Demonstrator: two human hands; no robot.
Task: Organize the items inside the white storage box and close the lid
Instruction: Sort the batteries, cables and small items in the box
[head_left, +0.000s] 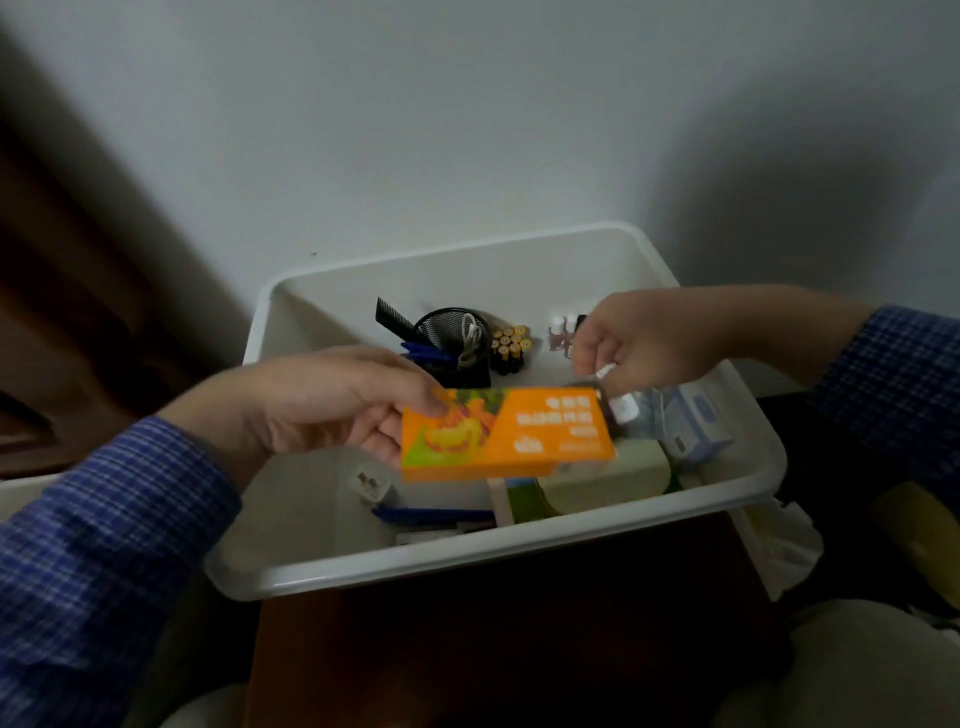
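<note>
An open white storage box (467, 558) stands against the wall. Above its middle, my left hand (332, 405) grips an orange carton (506, 434) by its left end. My right hand (639, 340) hovers over the right side and pinches a small white thing (605, 371); what it is I cannot tell. Below that hand stands a small bottle (626, 408) beside a pale blue box (698, 426). A black mesh cup (457, 345) with pens and a cord, a black comb (389, 314), several batteries (509, 345) and small vials (563, 332) sit at the back.
A green-and-white package (608, 475) and a blue pen (431, 514) lie near the box's front wall. The box rests on a dark wooden stand (493, 649). White fabric (784, 540) hangs at the right. A dark wooden frame (67, 291) runs along the left. No lid is visible.
</note>
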